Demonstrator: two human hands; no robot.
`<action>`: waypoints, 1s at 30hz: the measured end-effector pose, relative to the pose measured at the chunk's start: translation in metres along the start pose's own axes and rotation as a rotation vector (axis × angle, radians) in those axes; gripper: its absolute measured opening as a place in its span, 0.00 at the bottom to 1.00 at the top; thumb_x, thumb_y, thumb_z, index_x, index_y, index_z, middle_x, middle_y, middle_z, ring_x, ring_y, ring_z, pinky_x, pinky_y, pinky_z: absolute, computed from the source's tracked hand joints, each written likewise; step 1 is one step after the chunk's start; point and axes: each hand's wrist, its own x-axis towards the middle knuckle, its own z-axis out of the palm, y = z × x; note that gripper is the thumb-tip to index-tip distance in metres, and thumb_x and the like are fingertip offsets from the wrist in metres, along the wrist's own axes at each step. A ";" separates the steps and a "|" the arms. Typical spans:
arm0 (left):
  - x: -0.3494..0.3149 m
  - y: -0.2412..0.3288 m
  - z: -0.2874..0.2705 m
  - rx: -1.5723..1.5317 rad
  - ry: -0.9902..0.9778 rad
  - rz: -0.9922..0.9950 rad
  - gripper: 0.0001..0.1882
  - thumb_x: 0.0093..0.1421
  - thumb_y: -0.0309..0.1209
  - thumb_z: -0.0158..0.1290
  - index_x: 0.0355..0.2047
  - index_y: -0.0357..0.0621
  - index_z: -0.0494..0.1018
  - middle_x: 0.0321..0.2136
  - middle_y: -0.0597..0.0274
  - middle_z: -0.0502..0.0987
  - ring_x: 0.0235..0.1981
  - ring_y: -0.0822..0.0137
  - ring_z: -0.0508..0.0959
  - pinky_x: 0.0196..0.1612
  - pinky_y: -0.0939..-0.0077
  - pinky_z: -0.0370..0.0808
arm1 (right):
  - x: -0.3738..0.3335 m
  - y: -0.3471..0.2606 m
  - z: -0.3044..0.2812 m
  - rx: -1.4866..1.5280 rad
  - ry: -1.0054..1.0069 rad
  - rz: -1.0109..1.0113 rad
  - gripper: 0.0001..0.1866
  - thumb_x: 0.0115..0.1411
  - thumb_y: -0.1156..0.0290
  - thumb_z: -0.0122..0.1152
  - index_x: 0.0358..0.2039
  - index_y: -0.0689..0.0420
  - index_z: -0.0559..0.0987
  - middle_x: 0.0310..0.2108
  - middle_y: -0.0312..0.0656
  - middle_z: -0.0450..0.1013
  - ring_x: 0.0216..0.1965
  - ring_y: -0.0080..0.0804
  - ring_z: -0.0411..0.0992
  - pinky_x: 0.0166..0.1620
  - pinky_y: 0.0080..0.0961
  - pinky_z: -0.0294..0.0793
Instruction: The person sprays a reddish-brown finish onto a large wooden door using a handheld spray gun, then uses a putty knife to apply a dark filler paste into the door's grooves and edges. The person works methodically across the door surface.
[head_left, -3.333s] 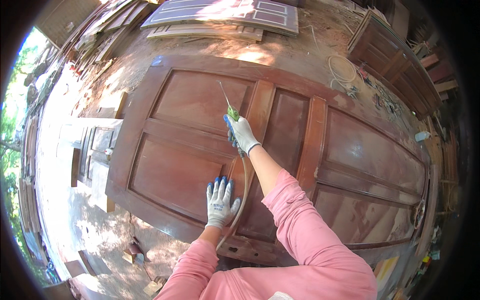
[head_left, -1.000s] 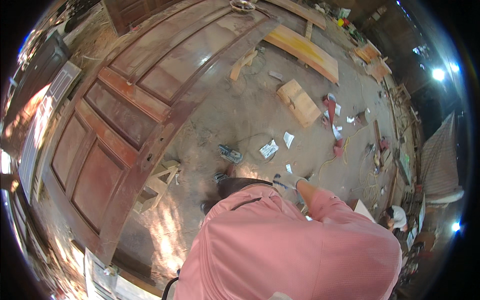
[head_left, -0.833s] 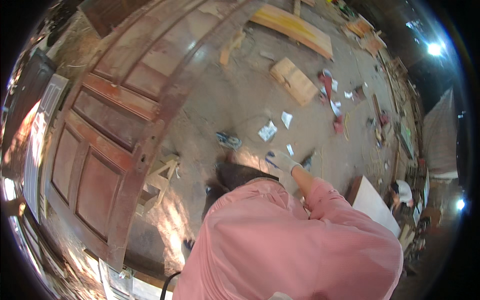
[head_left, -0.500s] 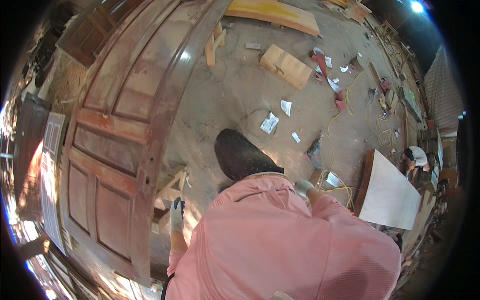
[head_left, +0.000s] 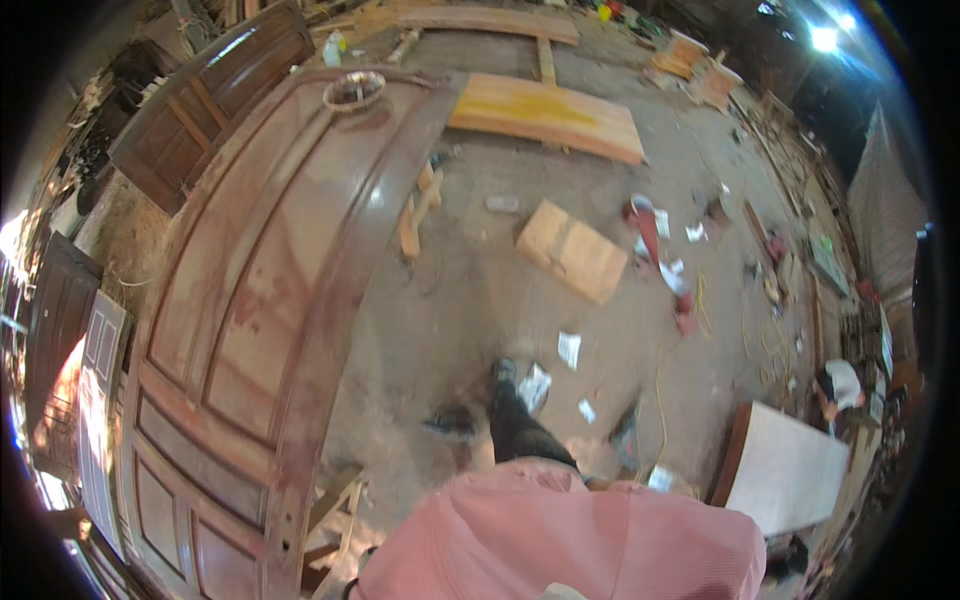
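A large brown panelled door (head_left: 300, 400) lies flat on wooden trestles at my left, its varnish dull and patchy. At its far end rests a round shallow basket (head_left: 353, 92), its contents too small to make out. Of my left hand only a blurred sliver shows beside my pink sleeve, close to the door's near right edge; its fingers are hidden. My right hand is hidden by my body and sleeve; nothing shows in it. One dark-trousered leg (head_left: 525, 430) is stretched forward, and a dark shoe (head_left: 452, 422) shows left of it.
A wooden block (head_left: 573, 250) lies ahead. Beyond it a yellow-stained board (head_left: 550, 115) rests on supports. Red sanding strips (head_left: 648, 228), papers (head_left: 569, 349) and a yellow cord (head_left: 660, 400) litter the floor. A white-topped panel (head_left: 785, 465) stands at right, near a person (head_left: 840, 385) bending down.
My view has tipped up and forward, so the door's far end and the basket now show. My gloved hands have dropped mostly out of sight. My legs have shifted mid-step.
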 end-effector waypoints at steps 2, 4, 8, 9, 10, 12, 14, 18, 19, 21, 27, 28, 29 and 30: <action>0.005 0.067 0.031 -0.007 0.037 -0.006 0.18 0.70 0.40 0.50 0.47 0.36 0.76 0.38 0.51 0.80 0.38 0.60 0.78 0.41 0.65 0.73 | 0.035 -0.002 -0.062 -0.060 0.031 -0.021 0.18 0.63 0.60 0.53 0.44 0.53 0.86 0.45 0.54 0.82 0.48 0.50 0.81 0.49 0.46 0.79; 0.011 0.110 0.057 0.010 0.076 0.010 0.20 0.70 0.40 0.50 0.49 0.35 0.76 0.41 0.48 0.81 0.42 0.57 0.79 0.45 0.62 0.74 | 0.073 -0.017 -0.149 -0.266 0.081 -0.099 0.17 0.63 0.61 0.53 0.43 0.53 0.86 0.44 0.54 0.82 0.47 0.50 0.82 0.49 0.46 0.79; 0.007 0.305 0.116 0.086 0.212 0.605 0.22 0.69 0.39 0.50 0.54 0.34 0.74 0.44 0.45 0.83 0.47 0.54 0.82 0.50 0.59 0.75 | 0.127 -0.066 -0.373 0.047 0.365 -0.022 0.15 0.62 0.61 0.55 0.38 0.56 0.85 0.39 0.58 0.81 0.42 0.57 0.80 0.45 0.50 0.79; -0.048 0.412 0.131 0.126 0.176 0.527 0.23 0.69 0.40 0.51 0.55 0.34 0.74 0.47 0.44 0.82 0.49 0.52 0.81 0.53 0.60 0.74 | 0.139 -0.070 -0.414 -0.152 0.499 -0.148 0.15 0.64 0.61 0.53 0.39 0.55 0.85 0.42 0.58 0.80 0.46 0.58 0.79 0.49 0.51 0.78; -0.032 0.429 0.126 0.005 0.215 0.701 0.20 0.70 0.38 0.52 0.52 0.32 0.75 0.45 0.53 0.82 0.46 0.60 0.80 0.52 0.65 0.75 | 0.143 -0.118 -0.458 -0.130 0.594 -0.226 0.15 0.63 0.63 0.52 0.36 0.58 0.84 0.39 0.59 0.80 0.42 0.59 0.79 0.46 0.52 0.77; -0.047 0.522 0.134 0.078 0.264 0.858 0.21 0.72 0.38 0.50 0.58 0.35 0.73 0.50 0.53 0.80 0.50 0.63 0.79 0.56 0.70 0.73 | 0.153 -0.159 -0.518 -0.060 0.682 -0.262 0.14 0.63 0.65 0.52 0.35 0.58 0.84 0.38 0.59 0.80 0.40 0.58 0.80 0.45 0.52 0.77; -0.036 0.579 0.133 -0.103 0.201 0.907 0.25 0.72 0.39 0.50 0.64 0.39 0.68 0.56 0.48 0.78 0.55 0.58 0.77 0.60 0.63 0.72 | 0.175 -0.193 -0.566 0.004 0.645 -0.299 0.13 0.64 0.63 0.53 0.39 0.54 0.83 0.42 0.56 0.81 0.47 0.57 0.79 0.49 0.50 0.77; -0.052 0.685 0.130 -0.749 -0.158 0.798 0.29 0.74 0.39 0.48 0.72 0.45 0.58 0.60 0.53 0.74 0.56 0.60 0.77 0.60 0.63 0.73 | 0.225 -0.234 -0.556 0.427 0.553 -0.366 0.11 0.63 0.66 0.54 0.39 0.56 0.80 0.38 0.55 0.80 0.43 0.57 0.79 0.47 0.48 0.77; -0.047 0.704 0.127 -0.818 -0.175 0.805 0.30 0.74 0.39 0.48 0.73 0.46 0.56 0.60 0.53 0.74 0.56 0.59 0.77 0.60 0.61 0.73 | 0.235 -0.245 -0.548 0.484 0.483 -0.346 0.10 0.62 0.67 0.55 0.40 0.56 0.80 0.38 0.55 0.80 0.43 0.57 0.79 0.47 0.48 0.77; -0.022 0.733 0.112 -0.875 -0.178 0.821 0.31 0.74 0.41 0.49 0.74 0.50 0.55 0.61 0.54 0.73 0.55 0.59 0.76 0.60 0.61 0.74 | 0.237 -0.261 -0.527 0.418 0.379 -0.433 0.11 0.62 0.65 0.57 0.40 0.57 0.80 0.40 0.55 0.80 0.45 0.56 0.78 0.48 0.47 0.77; 0.042 0.865 0.069 -0.999 -0.133 0.793 0.30 0.74 0.40 0.50 0.72 0.50 0.56 0.59 0.55 0.74 0.53 0.61 0.78 0.56 0.65 0.77 | 0.264 -0.317 -0.607 0.004 0.524 -0.641 0.13 0.64 0.61 0.60 0.43 0.57 0.80 0.40 0.56 0.79 0.45 0.58 0.77 0.48 0.49 0.76; 0.045 0.891 0.065 -0.977 -0.100 0.824 0.30 0.74 0.40 0.50 0.72 0.50 0.57 0.59 0.55 0.74 0.52 0.61 0.79 0.56 0.65 0.77 | 0.274 -0.332 -0.639 -0.049 0.615 -0.695 0.14 0.64 0.61 0.60 0.43 0.57 0.80 0.39 0.56 0.79 0.44 0.58 0.77 0.48 0.49 0.75; 0.050 0.910 0.061 -0.995 -0.078 0.815 0.30 0.74 0.39 0.50 0.72 0.50 0.57 0.59 0.55 0.74 0.53 0.62 0.79 0.56 0.66 0.77 | 0.277 -0.359 -0.675 -0.028 0.571 -0.689 0.15 0.64 0.60 0.62 0.44 0.58 0.80 0.40 0.56 0.79 0.44 0.58 0.77 0.48 0.49 0.75; 0.054 0.928 0.059 -1.011 -0.056 0.806 0.30 0.74 0.39 0.50 0.72 0.50 0.57 0.59 0.55 0.74 0.53 0.62 0.79 0.56 0.66 0.77 | 0.276 -0.389 -0.710 -0.008 0.527 -0.682 0.16 0.64 0.60 0.63 0.45 0.59 0.79 0.40 0.56 0.78 0.44 0.57 0.76 0.48 0.48 0.75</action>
